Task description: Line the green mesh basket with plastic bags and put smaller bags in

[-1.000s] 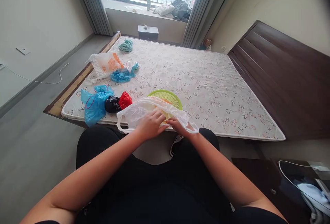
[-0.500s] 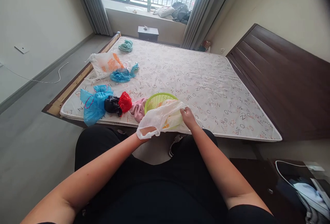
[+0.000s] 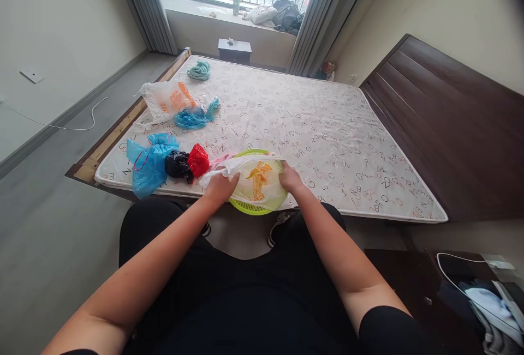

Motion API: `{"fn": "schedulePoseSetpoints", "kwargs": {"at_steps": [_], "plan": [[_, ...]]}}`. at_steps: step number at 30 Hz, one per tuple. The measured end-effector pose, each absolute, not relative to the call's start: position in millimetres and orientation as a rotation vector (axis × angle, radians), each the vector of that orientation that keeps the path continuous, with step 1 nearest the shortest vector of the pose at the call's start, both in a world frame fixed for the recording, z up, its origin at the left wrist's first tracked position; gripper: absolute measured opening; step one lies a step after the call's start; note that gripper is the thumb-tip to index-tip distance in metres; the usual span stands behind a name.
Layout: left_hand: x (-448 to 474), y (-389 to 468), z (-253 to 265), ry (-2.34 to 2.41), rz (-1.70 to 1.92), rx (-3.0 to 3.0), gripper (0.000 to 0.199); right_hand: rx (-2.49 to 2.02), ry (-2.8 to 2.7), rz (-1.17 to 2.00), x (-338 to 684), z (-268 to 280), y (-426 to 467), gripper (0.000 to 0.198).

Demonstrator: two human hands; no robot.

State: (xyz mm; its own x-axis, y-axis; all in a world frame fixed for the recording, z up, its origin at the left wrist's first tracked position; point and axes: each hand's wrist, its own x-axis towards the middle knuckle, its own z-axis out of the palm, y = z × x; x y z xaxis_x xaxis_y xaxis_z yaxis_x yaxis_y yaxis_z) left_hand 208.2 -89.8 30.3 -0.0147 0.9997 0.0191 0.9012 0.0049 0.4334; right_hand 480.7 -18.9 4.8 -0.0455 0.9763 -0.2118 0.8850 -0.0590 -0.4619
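Note:
A white plastic bag with orange print point(image 3: 259, 178) is stretched between my two hands over a lime-green basket point(image 3: 250, 208) at the mattress's near edge. My left hand point(image 3: 221, 186) is closed on the bag's left side. On the right, my right hand point(image 3: 290, 177) pinches the other side. The basket's rim shows above and below the bag; the bag hides most of its inside. Left of the basket lies a pink cloth point(image 3: 221, 161), partly covered by the bag. Next to it are a red bundled bag point(image 3: 198, 161) and a black bundled bag point(image 3: 178, 166).
A blue plastic bag point(image 3: 150, 165) lies at the near left of the mattress point(image 3: 286, 109). Farther back are another blue bag point(image 3: 191, 117), a white bag with orange print point(image 3: 166, 98) and a coiled teal cloth point(image 3: 200, 70). A dark headboard point(image 3: 446, 126) stands on the right.
My left hand has come out from inside the bag and now grips its left side. The bag has been spread flatter over the basket, showing its orange print.

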Motion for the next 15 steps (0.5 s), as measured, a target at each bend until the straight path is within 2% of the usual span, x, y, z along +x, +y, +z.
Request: {"fn": "schedulePoseSetpoints", "kwargs": {"at_steps": [4, 9, 12, 13, 15], "plan": [[198, -61, 35, 1.935, 0.576, 1.921, 0.047, -1.93, -2.059, 0.721, 471, 11, -29, 0.069], [194, -45, 21, 1.96, 0.525, 1.772, 0.076, -1.902, -2.113, 0.799, 465, 23, -35, 0.076], [191, -41, 15, 1.904, 0.464, 1.824, 0.084, -1.866, -2.174, 0.899, 470, 31, -33, 0.08], [190, -40, 14, 1.874, 0.45, 1.84, 0.086, -1.831, -2.193, 0.938, 472, 34, -32, 0.077], [189, -41, 15, 1.815, 0.428, 1.86, 0.091, -1.776, -2.212, 0.97, 474, 38, -28, 0.057]]}}
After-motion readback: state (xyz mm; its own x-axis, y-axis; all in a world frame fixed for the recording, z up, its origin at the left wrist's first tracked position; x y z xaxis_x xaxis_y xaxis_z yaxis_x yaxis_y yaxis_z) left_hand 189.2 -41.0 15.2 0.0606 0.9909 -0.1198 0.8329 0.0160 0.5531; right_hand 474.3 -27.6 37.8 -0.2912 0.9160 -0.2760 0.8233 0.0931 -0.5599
